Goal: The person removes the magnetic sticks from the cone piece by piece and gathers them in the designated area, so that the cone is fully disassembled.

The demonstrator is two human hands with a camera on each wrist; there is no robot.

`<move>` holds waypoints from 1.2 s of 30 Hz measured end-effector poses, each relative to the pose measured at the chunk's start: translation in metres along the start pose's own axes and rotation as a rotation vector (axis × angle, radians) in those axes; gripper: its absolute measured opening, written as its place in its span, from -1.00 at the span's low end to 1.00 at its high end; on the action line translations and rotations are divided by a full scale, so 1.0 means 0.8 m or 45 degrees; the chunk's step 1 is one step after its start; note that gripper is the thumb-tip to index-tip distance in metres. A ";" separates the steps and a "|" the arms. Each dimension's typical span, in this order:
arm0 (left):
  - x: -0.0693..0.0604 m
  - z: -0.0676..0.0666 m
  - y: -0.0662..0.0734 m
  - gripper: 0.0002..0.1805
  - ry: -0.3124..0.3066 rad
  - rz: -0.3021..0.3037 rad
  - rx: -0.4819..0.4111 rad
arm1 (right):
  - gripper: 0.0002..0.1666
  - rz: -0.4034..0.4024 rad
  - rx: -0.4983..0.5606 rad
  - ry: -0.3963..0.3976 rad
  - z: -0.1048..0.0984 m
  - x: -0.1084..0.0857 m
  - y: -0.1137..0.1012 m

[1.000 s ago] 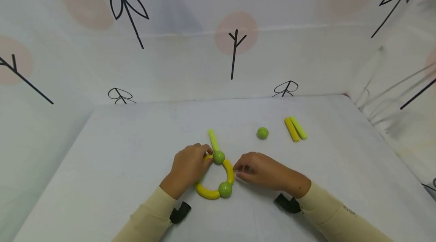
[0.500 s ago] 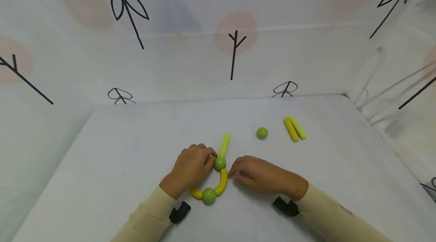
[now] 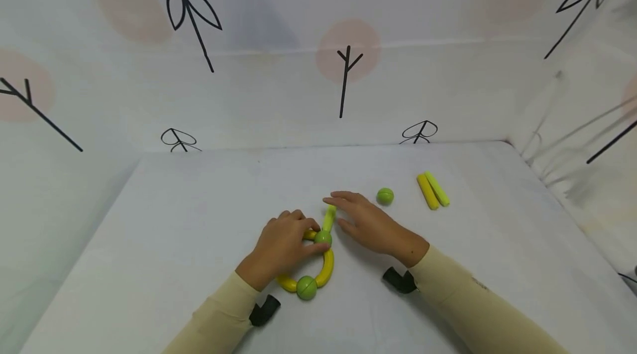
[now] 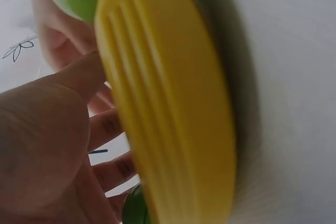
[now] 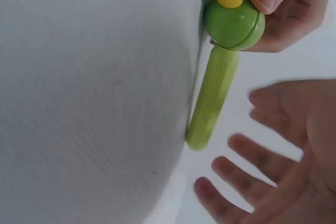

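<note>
On the table lies a ring of curved yellow pieces (image 3: 325,269) joined by green balls, one ball (image 3: 306,287) at the near side and another (image 3: 323,239) at the top. A straight lime stick (image 3: 329,218) sticks out from the upper ball. My left hand (image 3: 281,246) grips the ring at that upper ball, thumb and fingers around it, hiding the ring's left part. Beside the lime stick is my right hand (image 3: 375,227), its fingers spread; the right wrist view shows a gap between those fingers and the stick (image 5: 212,98).
A loose green ball (image 3: 385,196) lies just beyond my right hand. Farther right, a yellow stick (image 3: 427,192) and a lime stick (image 3: 437,188) lie side by side on the white table (image 3: 189,204). A white cloth wall (image 3: 278,94) with black drawings rises behind the table.
The ring has turned and its lime stick tilts to the right now. My right hand has moved up from the ring's right side to the stick, its fingers extending. My left thumb has come across the upper ball.
</note>
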State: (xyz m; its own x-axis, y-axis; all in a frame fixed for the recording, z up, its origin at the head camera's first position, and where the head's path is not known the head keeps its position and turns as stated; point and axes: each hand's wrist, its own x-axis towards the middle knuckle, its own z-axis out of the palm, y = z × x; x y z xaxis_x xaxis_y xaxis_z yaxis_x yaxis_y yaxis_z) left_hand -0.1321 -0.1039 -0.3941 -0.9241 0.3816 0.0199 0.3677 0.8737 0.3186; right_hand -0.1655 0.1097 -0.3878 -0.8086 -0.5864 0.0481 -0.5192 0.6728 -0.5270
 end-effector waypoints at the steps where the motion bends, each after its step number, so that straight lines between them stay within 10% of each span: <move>1: 0.000 0.001 0.000 -0.50 0.004 -0.001 -0.001 | -0.41 -0.014 -0.006 -0.043 0.001 0.001 0.000; 9: -0.001 0.003 -0.001 -0.51 0.029 0.027 0.022 | -0.48 -0.115 -0.119 -0.166 0.009 -0.002 0.004; 21: 0.000 0.004 0.000 -0.55 0.032 0.013 0.031 | -0.63 -0.064 -0.345 -0.048 0.011 -0.002 -0.001; 36: -0.003 0.004 0.000 -0.57 0.021 0.008 0.031 | -0.77 0.088 -0.385 -0.141 0.005 -0.019 -0.007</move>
State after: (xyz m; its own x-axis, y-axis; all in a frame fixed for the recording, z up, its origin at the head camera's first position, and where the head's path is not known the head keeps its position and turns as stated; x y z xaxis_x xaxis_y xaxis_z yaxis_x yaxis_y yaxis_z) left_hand -0.1295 -0.1035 -0.3973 -0.9234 0.3821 0.0374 0.3754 0.8785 0.2955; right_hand -0.1489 0.1133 -0.3893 -0.8183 -0.5691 -0.0803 -0.5364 0.8064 -0.2492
